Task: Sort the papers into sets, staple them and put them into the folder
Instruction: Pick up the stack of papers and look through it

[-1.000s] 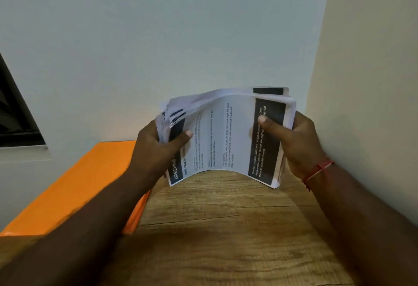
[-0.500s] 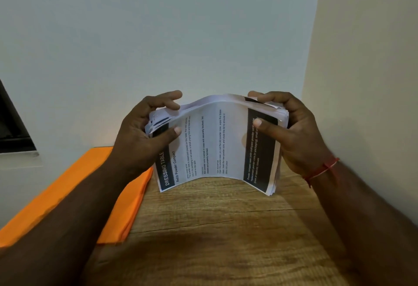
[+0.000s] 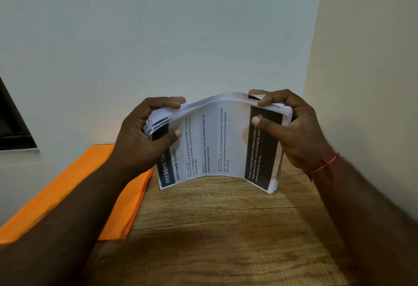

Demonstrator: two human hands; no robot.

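paper stack (image 3: 214, 141): thin white printer paper, matt, smooth, black printed bands | orange folder (image 3: 79, 190): matt, soft-looking, near edge slightly frayed, paper or cloth unclear | tabletop (image 3: 226, 229): light brown wood grain, matt, fine ridged texture | wristband (image 3: 323, 164): red thread | walls (image 3: 158, 37): painted, matt, smooth

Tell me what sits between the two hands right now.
In the head view, the bowed stack of papers spans the gap; the left hand grips one end, the right hand the other.
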